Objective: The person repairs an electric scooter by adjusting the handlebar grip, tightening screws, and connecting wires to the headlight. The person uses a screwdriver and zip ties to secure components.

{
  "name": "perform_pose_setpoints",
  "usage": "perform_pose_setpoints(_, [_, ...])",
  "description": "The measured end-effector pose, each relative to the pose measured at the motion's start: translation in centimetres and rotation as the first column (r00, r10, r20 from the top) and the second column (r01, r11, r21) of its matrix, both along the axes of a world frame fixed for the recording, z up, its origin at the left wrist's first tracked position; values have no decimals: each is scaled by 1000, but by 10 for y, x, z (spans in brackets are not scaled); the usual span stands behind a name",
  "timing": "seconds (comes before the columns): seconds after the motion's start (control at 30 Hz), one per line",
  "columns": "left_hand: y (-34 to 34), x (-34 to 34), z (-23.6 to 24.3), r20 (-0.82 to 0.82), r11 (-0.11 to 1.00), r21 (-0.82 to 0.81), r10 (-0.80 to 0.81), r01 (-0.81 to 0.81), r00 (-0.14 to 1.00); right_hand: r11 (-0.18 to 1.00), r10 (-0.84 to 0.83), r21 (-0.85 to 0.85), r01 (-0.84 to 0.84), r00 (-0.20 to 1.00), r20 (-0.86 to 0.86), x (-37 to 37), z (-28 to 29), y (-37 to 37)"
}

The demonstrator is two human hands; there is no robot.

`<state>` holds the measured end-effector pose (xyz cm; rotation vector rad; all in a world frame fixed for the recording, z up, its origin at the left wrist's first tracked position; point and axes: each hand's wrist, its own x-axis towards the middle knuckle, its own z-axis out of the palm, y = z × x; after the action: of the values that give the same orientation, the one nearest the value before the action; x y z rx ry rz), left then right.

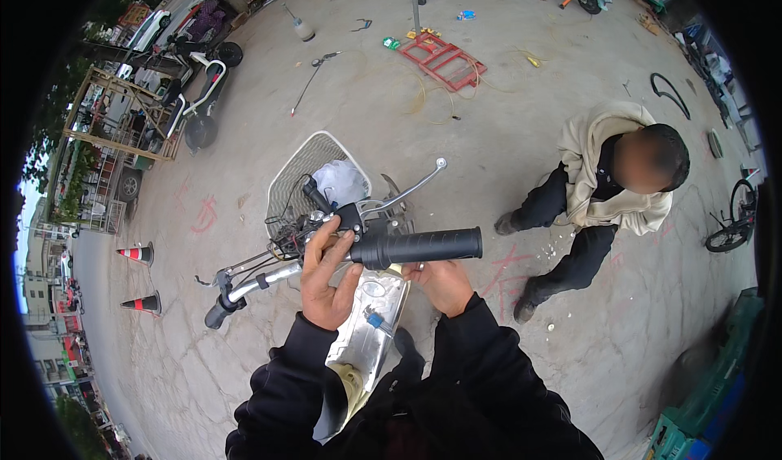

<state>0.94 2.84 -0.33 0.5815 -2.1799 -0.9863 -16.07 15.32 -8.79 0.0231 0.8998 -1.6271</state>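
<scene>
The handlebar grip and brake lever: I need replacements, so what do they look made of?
The handlebar grip looks like black rubber: matte, with a ribbed texture. The brake lever looks like bare polished metal, probably aluminium or steel: silvery and shiny.

Two hands, the left hand (327,277) and right hand (442,283), meet at six o'clock. One black handlebar grip (419,246) and one brake lever (411,188) sit centrally. Two traffic cones (137,254) stand at nine o'clock. One crouching person (599,207) is at three o'clock, one red frame (444,59) at twelve.
</scene>
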Motion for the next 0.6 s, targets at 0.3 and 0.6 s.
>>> perform_pose_setpoints(0.3, [66, 3, -1, -160, 928, 217, 340, -303, 927, 894, -111, -429, 128, 992, 64, 0, 41, -15])
perform_pose_setpoints(0.6, [62, -26, -34, -327, 556, 821, 270, 131, 906, 868, -209, -461, 185, 978, -2, 16, 47, -1])
